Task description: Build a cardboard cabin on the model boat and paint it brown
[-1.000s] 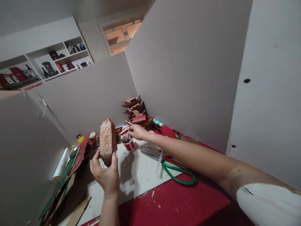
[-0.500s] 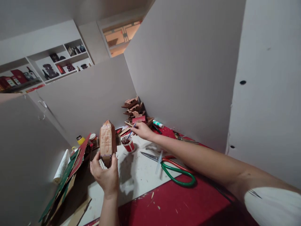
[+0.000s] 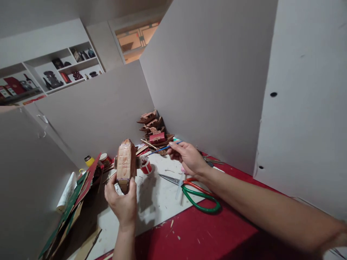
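Observation:
My left hand (image 3: 121, 198) grips the lower end of a small wooden model boat (image 3: 125, 162), held up with its pale, planked-looking face toward me. Between the thumb and fingers of my right hand (image 3: 187, 157) is a thin blue paintbrush (image 3: 162, 148), pointing left toward the boat. The brush tip lies close to the boat's right side; whether it touches, I cannot tell. Just behind and right of the boat stands a red and white paper cup (image 3: 146, 167) with dark brown stains inside. Large scissors (image 3: 199, 207) with green and red handles lie below my right hand.
Several brown model boats (image 3: 151, 124) are stacked in the corner by the grey panels. Cardboard sheets (image 3: 70, 209) lean at the left near a white roll (image 3: 67, 191). A yellow bottle (image 3: 89, 160) stands behind them. Wood scraps litter the red surface (image 3: 189, 238).
My right hand has moved right and toward me, lifting the brush out of the cup and swinging it nearly level toward the boat. My left hand still holds the boat, with little movement.

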`<action>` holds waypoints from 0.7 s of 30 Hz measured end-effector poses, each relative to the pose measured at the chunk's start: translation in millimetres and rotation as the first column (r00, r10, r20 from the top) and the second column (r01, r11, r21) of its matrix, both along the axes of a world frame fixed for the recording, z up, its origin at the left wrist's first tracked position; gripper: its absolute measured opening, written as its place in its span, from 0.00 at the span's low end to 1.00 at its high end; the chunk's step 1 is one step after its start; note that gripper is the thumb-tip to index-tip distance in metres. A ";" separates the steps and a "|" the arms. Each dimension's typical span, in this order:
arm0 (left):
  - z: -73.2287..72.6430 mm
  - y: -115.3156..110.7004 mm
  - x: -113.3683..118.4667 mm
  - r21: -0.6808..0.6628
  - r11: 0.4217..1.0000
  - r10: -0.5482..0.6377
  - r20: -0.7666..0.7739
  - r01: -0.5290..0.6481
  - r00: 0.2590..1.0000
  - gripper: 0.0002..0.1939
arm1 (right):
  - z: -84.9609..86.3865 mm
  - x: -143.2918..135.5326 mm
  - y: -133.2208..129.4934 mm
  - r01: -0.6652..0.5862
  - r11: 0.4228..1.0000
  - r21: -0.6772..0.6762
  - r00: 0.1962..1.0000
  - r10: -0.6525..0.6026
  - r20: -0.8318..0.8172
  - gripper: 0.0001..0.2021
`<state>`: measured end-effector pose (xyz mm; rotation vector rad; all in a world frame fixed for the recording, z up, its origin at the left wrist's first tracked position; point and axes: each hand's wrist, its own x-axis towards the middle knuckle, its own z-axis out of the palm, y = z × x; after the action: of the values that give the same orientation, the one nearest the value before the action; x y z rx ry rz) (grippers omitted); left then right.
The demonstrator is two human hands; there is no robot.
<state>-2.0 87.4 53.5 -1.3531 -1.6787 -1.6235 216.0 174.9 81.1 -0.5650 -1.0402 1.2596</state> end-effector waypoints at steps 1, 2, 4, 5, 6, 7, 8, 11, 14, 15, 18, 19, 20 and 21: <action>0.0 -0.9 2.6 0.001 1.000 -0.003 -0.009 0.003 1.000 0.23 | 0.2 -1.2 -5.9 -0.006 1.000 0.009 1.000 0.007 -0.018 0.20; -0.1 -1.9 5.3 0.004 1.000 0.001 -0.021 -0.001 1.000 0.23 | 0.2 -2.8 -11.2 -0.012 1.000 0.018 0.999 0.012 -0.030 0.19; -0.4 -3.5 10.2 0.002 1.000 -0.005 -0.045 0.006 0.999 0.23 | -0.4 -6.7 -19.7 -0.026 0.999 0.038 0.999 0.027 -0.036 0.19; -0.6 -4.1 12.1 -0.002 1.000 -0.015 -0.053 0.015 0.998 0.23 | -0.9 -8.4 -23.0 -0.034 0.998 0.054 0.999 0.035 -0.028 0.18; -0.9 -4.5 13.5 -0.006 1.000 -0.020 -0.058 0.019 0.998 0.23 | -1.5 -9.8 -25.8 -0.042 0.996 0.075 0.999 0.043 -0.012 0.18; -1.1 -4.7 14.5 -0.010 1.000 -0.023 -0.062 0.022 0.998 0.23 | -2.2 -10.7 -28.1 -0.047 0.994 0.098 0.999 0.047 0.006 0.17; -1.4 -4.9 15.2 -0.015 1.000 -0.024 -0.066 0.023 0.998 0.23 | -2.8 -11.2 -30.0 -0.049 0.991 0.122 0.999 0.047 0.023 0.17; -1.7 -5.3 16.6 -0.012 1.000 -0.015 -0.077 0.014 0.997 0.23 | -4.4 -10.6 -33.3 -0.033 0.984 0.175 0.998 0.025 0.053 0.16; -1.4 -6.4 19.0 -0.008 1.000 -0.018 -0.078 0.018 0.997 0.24 | -4.2 -8.2 -33.8 0.012 0.977 0.213 0.998 -0.025 0.054 0.15; -1.2 -6.9 20.0 -0.007 1.000 -0.022 -0.078 0.022 0.997 0.24 | -3.8 -7.1 -33.3 0.039 0.974 0.225 0.997 -0.052 0.050 0.15; -0.2 -8.4 22.9 -0.005 0.999 -0.035 -0.072 0.035 0.997 0.24 | -3.2 -4.0 -31.2 0.130 0.958 0.255 0.990 -0.139 0.018 0.13; 0.1 -8.8 23.6 -0.002 0.999 -0.040 -0.069 0.040 0.997 0.24 | -3.7 -3.1 -30.8 0.153 0.952 0.266 0.987 -0.161 0.007 0.13; 0.4 -9.0 24.0 0.002 0.999 -0.043 -0.065 0.044 0.997 0.23 | -4.6 -2.3 -30.9 0.170 0.944 0.282 0.984 -0.178 0.003 0.13; 0.6 -9.1 24.1 0.006 0.999 -0.044 -0.062 0.045 0.997 0.23 | -5.8 -1.7 -31.6 0.181 0.935 0.304 0.981 -0.194 0.011 0.12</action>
<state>22.1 78.4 54.1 -1.4318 -1.6160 -1.5936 214.4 143.3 75.3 -0.4432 -1.1584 0.9030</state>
